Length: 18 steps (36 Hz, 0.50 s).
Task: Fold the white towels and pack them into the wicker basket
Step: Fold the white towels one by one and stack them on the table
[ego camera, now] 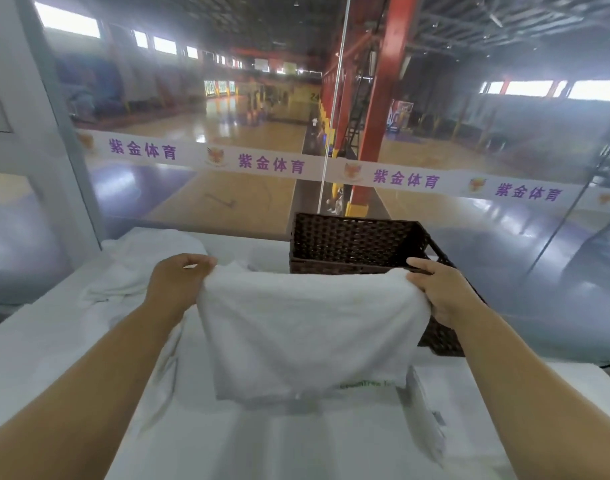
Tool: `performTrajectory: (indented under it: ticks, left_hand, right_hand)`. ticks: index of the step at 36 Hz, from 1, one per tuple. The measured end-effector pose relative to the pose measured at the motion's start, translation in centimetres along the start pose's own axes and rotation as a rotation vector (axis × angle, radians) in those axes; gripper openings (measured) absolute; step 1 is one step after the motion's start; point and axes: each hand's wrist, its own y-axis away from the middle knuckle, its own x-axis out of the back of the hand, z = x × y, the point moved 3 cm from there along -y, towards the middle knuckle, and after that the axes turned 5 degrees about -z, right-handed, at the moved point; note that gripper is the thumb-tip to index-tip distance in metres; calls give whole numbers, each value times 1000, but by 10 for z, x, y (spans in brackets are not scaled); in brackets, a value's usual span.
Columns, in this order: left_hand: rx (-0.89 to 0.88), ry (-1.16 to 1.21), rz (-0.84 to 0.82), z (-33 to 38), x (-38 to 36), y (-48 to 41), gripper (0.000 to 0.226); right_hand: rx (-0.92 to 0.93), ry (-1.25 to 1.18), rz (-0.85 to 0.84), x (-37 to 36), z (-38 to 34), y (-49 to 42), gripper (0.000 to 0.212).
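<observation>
Hanging between both hands in the head view, the white towel is held up over the white-covered table, in front of the wicker basket and covering its near wall. Its top edge, the long axis, runs left to right from hand to hand, and the cloth drops from there toward the person, the lower hem close to the table. Green lettering runs along that hem near the right corner; only part of it can be made out, something like "Tree", and the rest is blurred. The left hand pinches the towel's upper left corner with curled fingers, and the right hand grips the upper right corner, thumb on top. The dark brown basket stands at the table's far side, right of centre, with its opening facing up. A rumpled white towel lies at the far left of the table, and another white cloth lies at the near right. Behind the table, a white banner crosses the glass wall, repeating the purple characters 紫金体育 beside an orange emblem. Through the glass a red column rises over a sports court.
</observation>
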Motion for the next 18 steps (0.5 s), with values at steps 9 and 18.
performTrajectory:
  ticks: [9, 18]
  left_hand:
    - [9, 292, -108, 12, 12, 42, 34]
    - [58, 441, -153, -4, 12, 94, 12]
  right_hand:
    - [106, -499, -196, 15, -7, 45, 44]
    - [-178, -340, -184, 1, 38, 82, 19]
